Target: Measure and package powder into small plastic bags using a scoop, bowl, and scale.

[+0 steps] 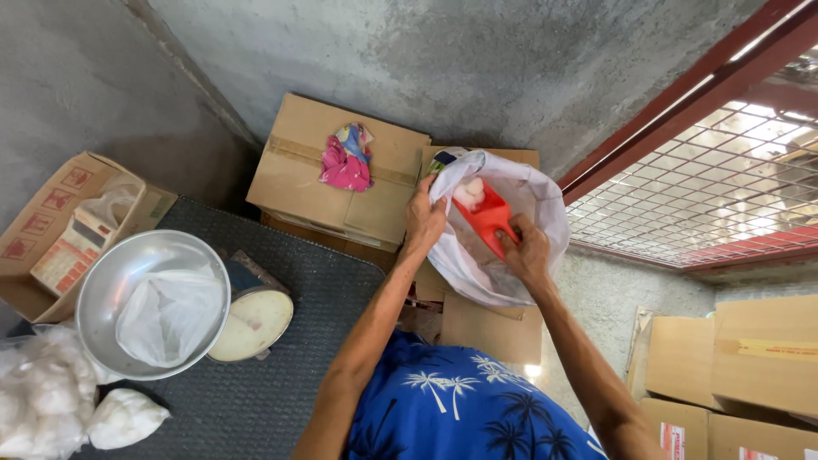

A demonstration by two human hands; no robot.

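Dark mat (281, 375) on the floor, scale (247, 319) with metal bowl (106, 294), cotton bags (51, 400), cardboard boxes (341, 175) alongside

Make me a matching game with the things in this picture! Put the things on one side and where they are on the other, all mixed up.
Things:
1. red scoop
2. pink cloth
3. metal bowl
4. left hand

Places:
A. lying on top of a closed cardboard box
B. gripping the rim of the white bag
C. inside the white bag, held by the right hand
D. on the weighing scale, with a clear plastic bag in it

Pairs: 1-C, 2-A, 3-D, 4-B
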